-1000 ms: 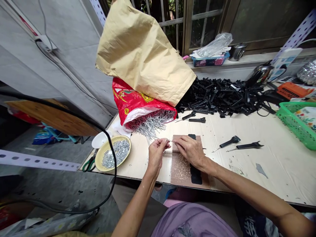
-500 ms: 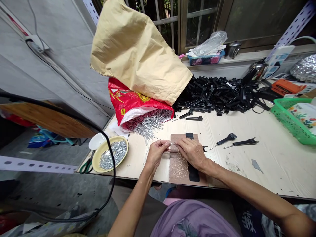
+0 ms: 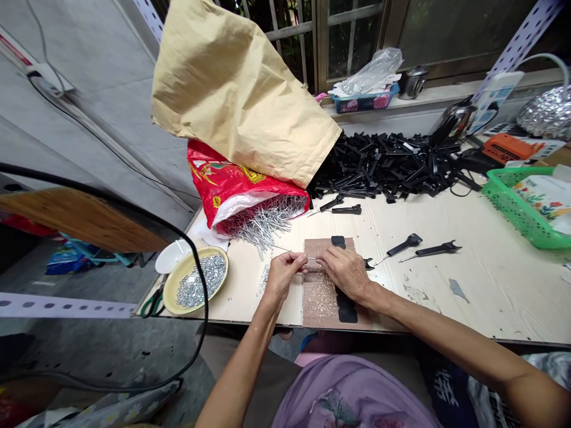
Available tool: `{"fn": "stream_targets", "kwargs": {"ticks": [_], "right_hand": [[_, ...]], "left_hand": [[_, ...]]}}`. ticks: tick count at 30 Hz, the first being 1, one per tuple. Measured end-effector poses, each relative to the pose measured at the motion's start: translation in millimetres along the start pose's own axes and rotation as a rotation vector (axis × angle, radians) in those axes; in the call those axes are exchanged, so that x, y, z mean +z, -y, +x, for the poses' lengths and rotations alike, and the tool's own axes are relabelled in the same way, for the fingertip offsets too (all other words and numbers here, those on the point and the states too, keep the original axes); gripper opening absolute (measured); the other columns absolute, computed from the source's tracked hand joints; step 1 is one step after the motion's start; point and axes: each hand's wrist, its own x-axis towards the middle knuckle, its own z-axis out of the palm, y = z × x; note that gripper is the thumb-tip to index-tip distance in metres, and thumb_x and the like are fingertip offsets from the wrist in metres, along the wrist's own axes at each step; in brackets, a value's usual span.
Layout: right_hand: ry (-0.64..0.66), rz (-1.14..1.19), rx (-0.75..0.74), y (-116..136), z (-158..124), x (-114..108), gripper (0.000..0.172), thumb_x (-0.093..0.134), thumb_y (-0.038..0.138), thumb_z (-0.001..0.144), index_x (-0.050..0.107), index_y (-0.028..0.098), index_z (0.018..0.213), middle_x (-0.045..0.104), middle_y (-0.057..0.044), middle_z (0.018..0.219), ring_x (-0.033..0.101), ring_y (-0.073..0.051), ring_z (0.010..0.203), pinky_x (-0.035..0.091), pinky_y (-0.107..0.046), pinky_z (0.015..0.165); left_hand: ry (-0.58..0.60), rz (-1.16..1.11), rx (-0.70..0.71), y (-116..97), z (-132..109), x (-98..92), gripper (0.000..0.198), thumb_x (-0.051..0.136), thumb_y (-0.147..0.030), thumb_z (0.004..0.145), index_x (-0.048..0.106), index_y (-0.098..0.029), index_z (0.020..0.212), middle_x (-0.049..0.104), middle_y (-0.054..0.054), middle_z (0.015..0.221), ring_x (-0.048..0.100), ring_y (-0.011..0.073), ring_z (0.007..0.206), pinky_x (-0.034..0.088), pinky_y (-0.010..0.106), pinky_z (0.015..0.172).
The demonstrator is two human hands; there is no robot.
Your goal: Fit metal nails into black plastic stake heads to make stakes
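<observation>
My left hand (image 3: pixel 284 274) pinches a thin metal rod (image 3: pixel 311 258) between thumb and fingers; its thin end sticks out to the left. Facing it, my right hand (image 3: pixel 347 272) is closed over a black fork-ended plastic piece (image 3: pixel 369 264), whose fork shows past the knuckles. Between the two hands the rod runs towards the right fingertips; where it meets the black piece is hidden. Both hands are above a brown board (image 3: pixel 319 303) with a worn, speckled surface and a black strip (image 3: pixel 347 308) along it.
A red bag (image 3: pixel 209 178) spills metal rods (image 3: pixel 263 224) behind my left hand. A yellow bowl (image 3: pixel 172 300) of small metal parts stands left. Black pieces (image 3: pixel 383 163) are heaped at the back. Two rod-fitted pieces (image 3: pixel 404 245) (image 3: pixel 435 250) lie right, near a green basket (image 3: pixel 513 208).
The whole view has shifted slightly. Both hands keep nearly the same pose, with the rod still between them; the right fingers have moved only a little.
</observation>
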Motion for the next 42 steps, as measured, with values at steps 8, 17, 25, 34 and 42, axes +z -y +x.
{"fn": "stream_targets", "kwargs": {"ticks": [8, 17, 25, 34, 42], "right_hand": [[0.059, 0.040, 0.024, -3, -6, 4, 0.027, 0.039, 0.028, 0.096, 0.060, 0.018, 0.083, 0.061, -0.004, 0.079, 0.054, -0.014, 0.072, 0.030, -0.027, 0.062], [0.180, 0.353, 0.100, -10, -10, 2, 0.019, 0.040, 0.030, 0.095, 0.055, 0.018, 0.097, 0.058, -0.004, 0.092, 0.056, -0.015, 0.079, 0.040, -0.024, 0.063], [0.241, 0.289, 0.024, -16, -12, 0, 0.019, 0.039, 0.026, 0.095, 0.056, 0.017, 0.095, 0.056, -0.005, 0.091, 0.055, -0.014, 0.077, 0.041, -0.024, 0.063], [0.204, 0.414, 0.111, -39, -23, -8, 0.020, 0.043, 0.030, 0.094, 0.060, 0.021, 0.098, 0.061, -0.004, 0.089, 0.058, -0.015, 0.083, 0.045, -0.025, 0.069], [0.165, 0.396, 0.130, -62, -30, -13, 0.023, 0.042, 0.032, 0.095, 0.062, 0.022, 0.097, 0.060, -0.003, 0.092, 0.057, -0.014, 0.084, 0.045, -0.025, 0.070]], "left_hand": [[0.016, 0.017, -0.006, -2, -4, 4.9, 0.031, 0.075, -0.038, 0.064, 0.067, -0.010, 0.072, 0.061, 0.000, 0.060, 0.054, 0.0087, 0.053, 0.047, 0.023, 0.058], [0.060, -0.006, -0.101, 2, -2, 6.3, 0.034, 0.078, -0.038, 0.060, 0.067, -0.009, 0.072, 0.062, 0.001, 0.059, 0.054, 0.0080, 0.050, 0.046, 0.021, 0.053], [0.098, -0.048, -0.161, 11, 1, 7.1, 0.034, 0.079, -0.036, 0.059, 0.066, -0.008, 0.072, 0.062, 0.001, 0.059, 0.054, 0.0066, 0.049, 0.046, 0.020, 0.052], [0.062, -0.181, -0.228, 17, 1, 34.5, 0.035, 0.078, -0.038, 0.061, 0.066, -0.008, 0.074, 0.063, 0.002, 0.062, 0.056, 0.0072, 0.051, 0.049, 0.021, 0.055], [0.055, -0.178, -0.163, 18, 0, 43.4, 0.053, 0.057, -0.054, 0.078, 0.064, -0.008, 0.104, 0.062, 0.005, 0.073, 0.055, 0.0087, 0.055, 0.049, 0.023, 0.055]]}}
